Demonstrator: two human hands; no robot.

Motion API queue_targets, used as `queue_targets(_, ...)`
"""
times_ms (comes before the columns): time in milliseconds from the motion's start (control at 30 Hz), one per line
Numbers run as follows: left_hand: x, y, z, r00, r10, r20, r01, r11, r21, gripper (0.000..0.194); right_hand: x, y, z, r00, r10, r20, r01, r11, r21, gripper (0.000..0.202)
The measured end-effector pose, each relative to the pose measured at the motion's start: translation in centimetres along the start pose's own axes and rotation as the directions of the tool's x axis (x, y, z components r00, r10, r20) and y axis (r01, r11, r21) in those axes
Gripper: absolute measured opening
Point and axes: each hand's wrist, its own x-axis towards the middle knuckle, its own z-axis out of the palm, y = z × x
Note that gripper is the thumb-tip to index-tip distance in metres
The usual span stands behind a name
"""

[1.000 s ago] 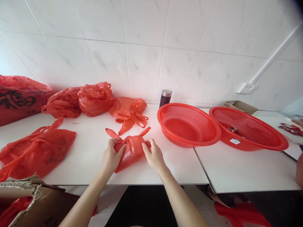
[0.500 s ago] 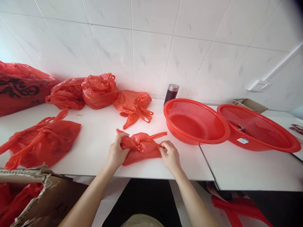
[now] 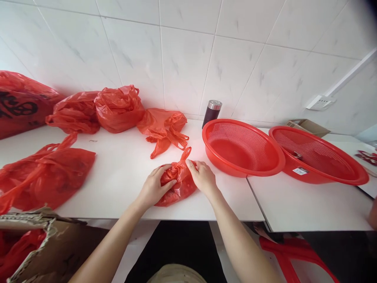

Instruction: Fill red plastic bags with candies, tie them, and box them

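A knotted red plastic bag (image 3: 183, 188) lies on the white table in front of me, its contents hard to make out through the film. My left hand (image 3: 153, 186) clasps the bag's left side, thumb on the front and fingers over the top by the knot. Thumb and fingers of my right hand (image 3: 203, 177) pinch the film at its upper right. One twisted handle end sticks up between the hands. Behind them lies a limp red plastic bag (image 3: 165, 124) with loose handles.
Filled red bags (image 3: 118, 110) line the wall, and another bag (image 3: 55, 173) lies at left. An open cardboard box (image 3: 70, 243) with red bags stands front left. Two red baskets (image 3: 235, 171), (image 3: 321, 176) stand at right, with a dark flask (image 3: 211, 114) behind.
The knotted bag has turned and looks rounder, with a handle end now pointing up. Both hands have shifted: the left lies further over the bag, the right pinches higher up.
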Motion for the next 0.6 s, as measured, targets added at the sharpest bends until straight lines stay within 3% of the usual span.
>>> queue_targets(67, 0.5, -0.5, 0.4, 1.0, 0.022, 0.007, -0.023, 0.997, 0.068, 0.039, 1.4, -0.7, 0.8, 0.998, -0.006, -0.064, 0.001, 0.997, -0.079, 0.064)
queue_targets(167, 0.8, -1.4, 1.0, 0.999, 0.022, 0.038, -0.029, 0.981, 0.191, 0.032, 2.5, -1.1, 2.6, 0.998, -0.04, -0.058, 0.032, 0.991, -0.13, 0.063)
queue_targets(367, 0.5, -1.9, 2.1, 0.999, -0.04, 0.029, 0.026, 0.921, 0.388, 0.041, 2.3, 0.1, 5.6, 0.985, -0.125, -0.121, 0.096, 0.971, -0.219, 0.047)
queue_targets(500, 0.6, -2.1, 2.3, 0.996, -0.072, 0.044, 0.047, 0.904, 0.424, 0.046, 2.2, 0.4, 5.4, 0.976, -0.207, -0.073, 0.198, 0.973, -0.118, 0.046)
queue_targets(600, 0.4, -2.3, 2.2, 0.998, -0.052, 0.038, 0.033, 0.922, 0.385, 0.046, 2.4, 0.2, 5.0, 0.985, -0.169, -0.027, 0.171, 0.972, 0.158, 0.045)
